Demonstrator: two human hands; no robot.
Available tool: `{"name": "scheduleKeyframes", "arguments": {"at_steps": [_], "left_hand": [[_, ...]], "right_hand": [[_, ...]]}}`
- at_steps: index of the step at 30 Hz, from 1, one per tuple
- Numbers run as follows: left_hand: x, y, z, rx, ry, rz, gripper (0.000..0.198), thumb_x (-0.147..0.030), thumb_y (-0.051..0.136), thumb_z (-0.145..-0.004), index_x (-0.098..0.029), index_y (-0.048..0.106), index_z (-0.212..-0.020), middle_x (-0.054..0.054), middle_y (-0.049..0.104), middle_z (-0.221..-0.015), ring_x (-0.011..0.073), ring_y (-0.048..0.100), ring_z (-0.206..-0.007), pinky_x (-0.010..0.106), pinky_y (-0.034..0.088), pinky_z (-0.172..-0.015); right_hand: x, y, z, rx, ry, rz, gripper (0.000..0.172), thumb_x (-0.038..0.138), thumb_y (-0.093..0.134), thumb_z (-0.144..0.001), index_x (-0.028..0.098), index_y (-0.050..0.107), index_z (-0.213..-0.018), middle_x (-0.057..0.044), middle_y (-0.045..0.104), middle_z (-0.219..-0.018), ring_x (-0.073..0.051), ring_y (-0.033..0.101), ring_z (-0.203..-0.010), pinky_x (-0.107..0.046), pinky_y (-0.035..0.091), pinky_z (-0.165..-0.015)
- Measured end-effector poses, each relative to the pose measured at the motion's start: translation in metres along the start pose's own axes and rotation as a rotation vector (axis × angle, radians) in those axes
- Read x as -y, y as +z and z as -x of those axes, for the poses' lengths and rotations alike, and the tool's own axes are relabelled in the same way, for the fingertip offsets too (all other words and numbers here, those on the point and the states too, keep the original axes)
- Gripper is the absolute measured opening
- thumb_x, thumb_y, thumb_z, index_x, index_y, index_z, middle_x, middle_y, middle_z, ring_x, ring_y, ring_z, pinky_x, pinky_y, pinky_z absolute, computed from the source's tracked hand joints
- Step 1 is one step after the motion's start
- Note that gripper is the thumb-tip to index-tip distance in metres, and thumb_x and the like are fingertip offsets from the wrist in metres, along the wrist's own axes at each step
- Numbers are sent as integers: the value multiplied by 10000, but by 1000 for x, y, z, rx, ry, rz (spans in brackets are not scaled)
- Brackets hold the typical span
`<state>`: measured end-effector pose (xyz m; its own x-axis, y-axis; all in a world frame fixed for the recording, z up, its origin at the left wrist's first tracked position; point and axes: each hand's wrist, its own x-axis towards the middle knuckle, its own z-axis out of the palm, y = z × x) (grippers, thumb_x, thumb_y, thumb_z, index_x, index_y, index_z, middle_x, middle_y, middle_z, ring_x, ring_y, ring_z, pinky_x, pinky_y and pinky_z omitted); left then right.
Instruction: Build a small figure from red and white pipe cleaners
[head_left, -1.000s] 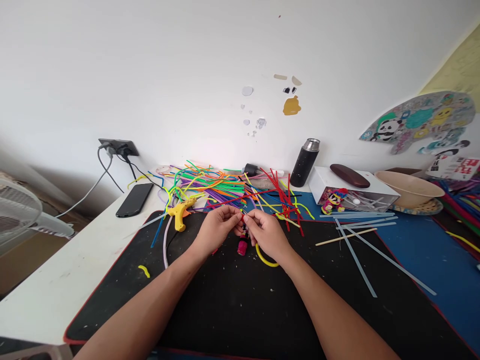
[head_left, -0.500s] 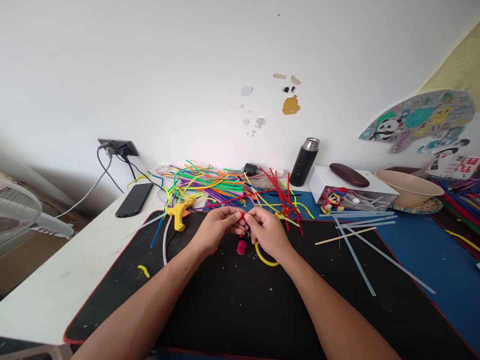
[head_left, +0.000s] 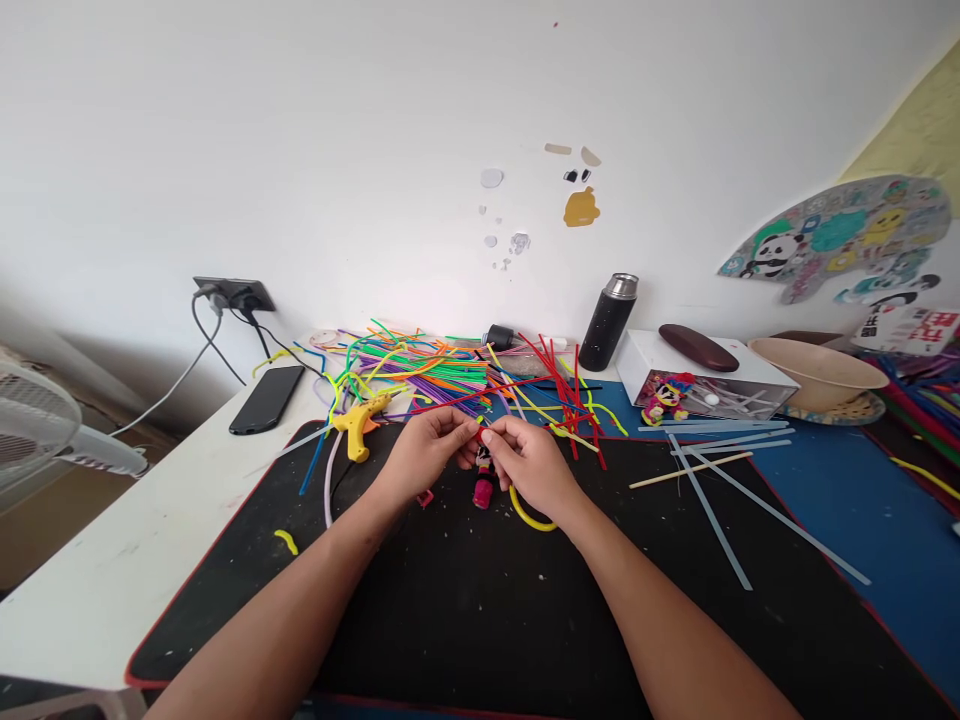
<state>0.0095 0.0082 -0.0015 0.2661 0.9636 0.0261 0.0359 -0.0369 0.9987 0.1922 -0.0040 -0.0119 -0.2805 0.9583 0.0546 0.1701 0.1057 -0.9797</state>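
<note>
My left hand and my right hand meet over the middle of the black mat, thumbs and fingertips pinched together. Between the fingertips shows a small bright red piece, mostly covered; it looks like pipe cleaner. Just below the fingers lies a small figure with a magenta part and a black and white part, its upper end hidden by my hands. A yellow pipe cleaner loop curves out from under my right hand. By my left wrist lies a small dark red piece.
Behind my hands is a heap of coloured pipe cleaners. A yellow glue gun and a phone lie left. Right are glue sticks, a finished-looking doll, a white box and a black flask.
Both hands have shifted slightly left and up, fingertips still together. More of the figure's black and white part and the small dark red piece shows now.
</note>
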Motion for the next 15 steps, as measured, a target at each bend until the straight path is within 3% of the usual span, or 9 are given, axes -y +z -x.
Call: {"name": "scheduleKeyframes", "arguments": {"at_steps": [9, 15], "left_hand": [[-14, -20, 2, 71, 31, -257, 392, -562, 742, -834, -172, 744, -792, 17, 666, -695, 152, 563, -615, 255, 445, -596], [-11, -34, 1, 134, -9, -795, 295, -422, 641, -896, -191, 799, -800, 21, 705, -696, 179, 581, -622, 274, 376, -580]], "right_hand": [[2, -1, 1, -2, 4, 24, 254, 432, 598, -959, 211, 640, -841, 58, 553, -557, -111, 517, -430, -230, 419, -468], [1, -9, -2, -114, -1, -85, 301, 493, 602, -954, 210, 644, -859, 61, 529, -549, -113, 501, -426, -225, 396, -428]]}}
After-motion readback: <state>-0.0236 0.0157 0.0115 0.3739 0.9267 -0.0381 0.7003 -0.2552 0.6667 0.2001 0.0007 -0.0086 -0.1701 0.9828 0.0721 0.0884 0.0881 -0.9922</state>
